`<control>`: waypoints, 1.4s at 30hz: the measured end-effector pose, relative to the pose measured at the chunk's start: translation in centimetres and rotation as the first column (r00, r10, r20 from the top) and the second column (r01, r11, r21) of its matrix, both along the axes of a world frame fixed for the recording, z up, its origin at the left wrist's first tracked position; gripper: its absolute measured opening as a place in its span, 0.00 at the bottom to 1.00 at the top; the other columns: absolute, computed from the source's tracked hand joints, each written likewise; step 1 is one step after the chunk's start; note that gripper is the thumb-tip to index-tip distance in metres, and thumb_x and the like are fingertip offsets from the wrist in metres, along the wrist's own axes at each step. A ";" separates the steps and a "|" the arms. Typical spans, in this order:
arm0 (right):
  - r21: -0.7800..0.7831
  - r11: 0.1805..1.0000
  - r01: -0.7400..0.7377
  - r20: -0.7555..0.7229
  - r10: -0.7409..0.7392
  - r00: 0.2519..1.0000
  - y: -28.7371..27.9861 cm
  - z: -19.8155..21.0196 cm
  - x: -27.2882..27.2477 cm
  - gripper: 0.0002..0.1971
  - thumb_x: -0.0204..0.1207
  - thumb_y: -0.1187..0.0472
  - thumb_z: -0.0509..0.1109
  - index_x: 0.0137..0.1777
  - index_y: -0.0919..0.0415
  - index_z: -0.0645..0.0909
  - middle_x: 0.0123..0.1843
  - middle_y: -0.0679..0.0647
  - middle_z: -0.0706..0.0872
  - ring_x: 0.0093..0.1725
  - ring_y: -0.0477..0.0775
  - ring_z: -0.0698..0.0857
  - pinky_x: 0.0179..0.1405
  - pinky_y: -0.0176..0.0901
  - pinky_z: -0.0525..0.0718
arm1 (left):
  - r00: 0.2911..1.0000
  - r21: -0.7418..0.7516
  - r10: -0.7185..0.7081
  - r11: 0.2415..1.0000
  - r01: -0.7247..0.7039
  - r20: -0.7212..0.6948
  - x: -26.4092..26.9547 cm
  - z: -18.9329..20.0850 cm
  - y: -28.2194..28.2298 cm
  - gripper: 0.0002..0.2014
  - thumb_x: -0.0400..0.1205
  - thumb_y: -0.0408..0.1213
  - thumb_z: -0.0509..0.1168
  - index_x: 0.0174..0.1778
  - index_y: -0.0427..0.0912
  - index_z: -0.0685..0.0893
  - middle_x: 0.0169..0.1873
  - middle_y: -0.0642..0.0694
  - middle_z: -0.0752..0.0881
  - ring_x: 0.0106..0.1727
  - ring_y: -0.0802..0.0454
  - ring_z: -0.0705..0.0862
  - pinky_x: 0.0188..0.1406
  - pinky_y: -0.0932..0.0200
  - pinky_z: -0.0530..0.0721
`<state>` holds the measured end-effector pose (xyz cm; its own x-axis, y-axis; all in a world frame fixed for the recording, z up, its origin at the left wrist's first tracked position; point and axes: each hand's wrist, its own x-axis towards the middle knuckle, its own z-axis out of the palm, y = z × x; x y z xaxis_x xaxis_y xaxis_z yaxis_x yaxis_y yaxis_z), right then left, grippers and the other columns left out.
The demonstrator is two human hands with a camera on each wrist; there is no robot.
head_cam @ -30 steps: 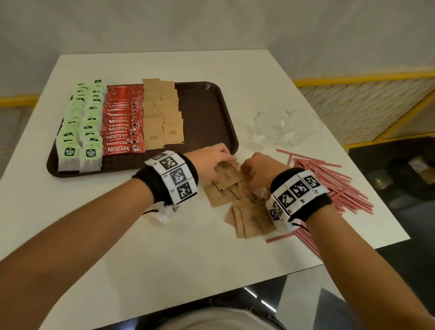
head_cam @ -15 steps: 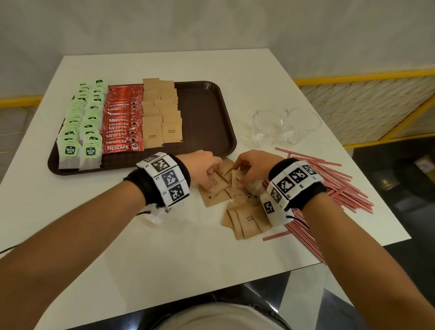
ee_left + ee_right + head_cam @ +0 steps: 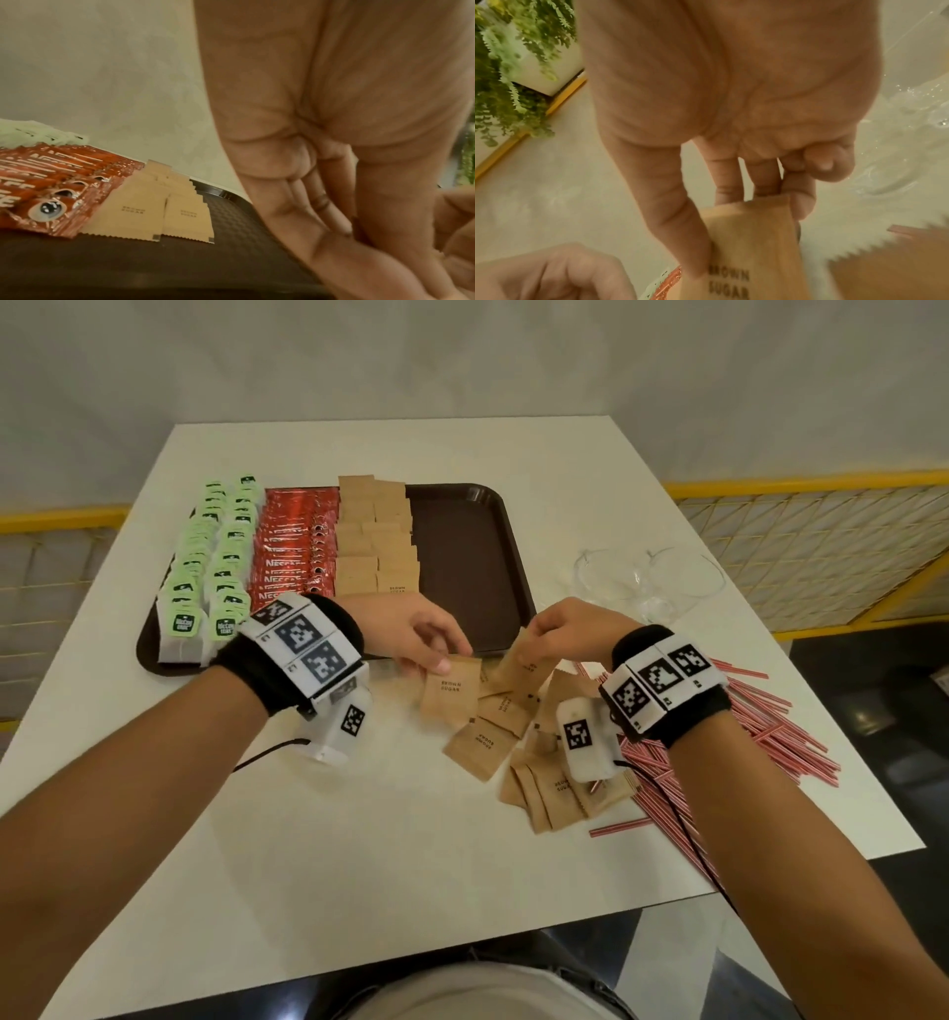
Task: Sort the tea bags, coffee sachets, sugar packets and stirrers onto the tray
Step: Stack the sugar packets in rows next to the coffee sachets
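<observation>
The person is working through the sugar step of the sort. The left hand [image 3: 411, 634] is pinching one flat brown paper sugar packet [image 3: 452, 693] by its top edge, thumb over the front, and the right hand [image 3: 575, 629] is pinching a second brown sugar packet [image 3: 526, 667] the same way, its fingers [image 3: 727, 182] closing on the packet's upper end. Both packets are hanging just off the white desk [image 3: 359, 839], right below the fingers and just above the loose heap of brown packets [image 3: 544, 788] still lying there.

Beyond the fingertips, the dark brown plastic tray [image 3: 467, 567] is already carrying rows of green-tagged tea bags [image 3: 205, 577], red coffee sachets [image 3: 292, 546] and brown sugar packets [image 3: 375, 541]. The next move probably calls for carrying both packets forward over the tray's near rim and laying them at the near end of the sugar rows.

Room is generous: the tray's right part is bare, ahead of the right fingers. The red-and-white striped stirrers [image 3: 760, 731] are lying outside the right wrist, close to the desk's edge, and clear glass bowls [image 3: 647, 582] are standing beyond them, so a wide swing that way looks risky.
</observation>
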<state>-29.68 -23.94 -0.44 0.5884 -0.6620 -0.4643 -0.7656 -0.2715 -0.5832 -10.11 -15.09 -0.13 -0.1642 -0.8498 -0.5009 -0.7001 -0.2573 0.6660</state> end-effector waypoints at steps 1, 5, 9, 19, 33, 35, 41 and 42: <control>0.005 1.000 0.012 0.024 -0.012 1.000 -0.1 0.0 0.1 0.03 0.74 0.58 0.71 0.40 0.54 0.82 0.53 0.52 0.82 0.57 0.52 0.78 0.54 0.43 0.73 | 1.000 0.005 0.019 1.000 -0.019 -0.007 0.3 0.1 0.1 0.11 0.80 0.33 0.67 0.58 0.45 0.83 0.42 0.50 0.86 0.33 0.65 0.84 0.34 0.73 0.82; 0.044 0.998 0.052 0.063 -0.054 0.997 -0.5 -0.3 0.7 0.05 0.78 0.62 0.67 0.51 0.55 0.81 0.52 0.51 0.80 0.53 0.51 0.76 0.42 0.37 0.74 | 0.993 0.048 0.111 0.993 -0.108 -0.051 1.3 0.0 0.4 0.06 0.81 0.31 0.64 0.53 0.42 0.83 0.43 0.49 0.86 0.37 0.62 0.85 0.34 0.73 0.83; 0.111 0.992 0.068 0.105 -0.080 0.991 -0.6 -0.5 1.6 0.11 0.78 0.69 0.65 0.57 0.55 0.78 0.57 0.53 0.80 0.57 0.53 0.79 0.40 0.36 0.80 | 0.970 0.075 0.223 0.973 -0.216 -0.095 2.3 -0.5 0.7 0.05 0.82 0.31 0.63 0.53 0.40 0.81 0.46 0.45 0.85 0.43 0.55 0.86 0.40 0.70 0.86; 0.152 0.988 -0.029 0.240 -0.009 0.971 -1.2 0.8 7.4 0.15 0.78 0.71 0.66 0.59 0.54 0.79 0.48 0.50 0.81 0.59 0.55 0.81 0.57 0.49 0.85 | 0.896 -0.180 0.441 0.886 -0.428 0.039 7.2 1.3 0.0 0.09 0.80 0.31 0.67 0.55 0.40 0.84 0.44 0.51 0.84 0.35 0.62 0.80 0.35 0.70 0.80; 0.135 0.988 -0.078 0.084 0.067 0.994 -3.4 -0.9 16.2 0.10 0.70 0.70 0.75 0.45 0.54 0.83 0.47 0.55 0.85 0.53 0.58 0.86 0.52 0.47 0.88 | 0.885 -0.210 0.341 0.935 -0.285 0.316 10.8 -0.9 -3.0 0.12 0.76 0.35 0.72 0.55 0.42 0.88 0.53 0.47 0.88 0.52 0.54 0.81 0.54 0.61 0.75; 0.083 0.993 -0.087 0.030 0.084 0.996 -3.5 -1.4 16.6 0.10 0.70 0.69 0.76 0.46 0.54 0.83 0.45 0.53 0.83 0.54 0.60 0.86 0.58 0.55 0.86 | 0.877 -0.213 0.306 0.947 -0.240 0.371 11.0 -1.2 -3.2 0.12 0.76 0.36 0.72 0.55 0.41 0.88 0.54 0.46 0.87 0.57 0.51 0.82 0.58 0.59 0.76; 0.000 0.998 -0.065 -0.037 0.065 0.997 -3.8 -2.2 17.5 0.10 0.67 0.65 0.79 0.39 0.51 0.82 0.46 0.51 0.83 0.56 0.57 0.85 0.60 0.55 0.84 | 0.869 -0.211 0.277 0.956 -0.206 0.410 11.8 -1.8 -3.5 0.12 0.77 0.38 0.71 0.55 0.41 0.88 0.54 0.45 0.87 0.58 0.49 0.82 0.58 0.56 0.77; -0.005 0.998 -0.064 -0.042 0.064 0.997 -3.8 -2.2 17.6 0.10 0.67 0.65 0.79 0.40 0.52 0.82 0.48 0.53 0.83 0.56 0.57 0.85 0.60 0.55 0.84 | 0.869 -0.214 0.282 0.954 -0.209 0.406 11.9 -1.9 -3.5 0.12 0.77 0.38 0.71 0.54 0.40 0.88 0.53 0.45 0.87 0.58 0.48 0.82 0.58 0.56 0.77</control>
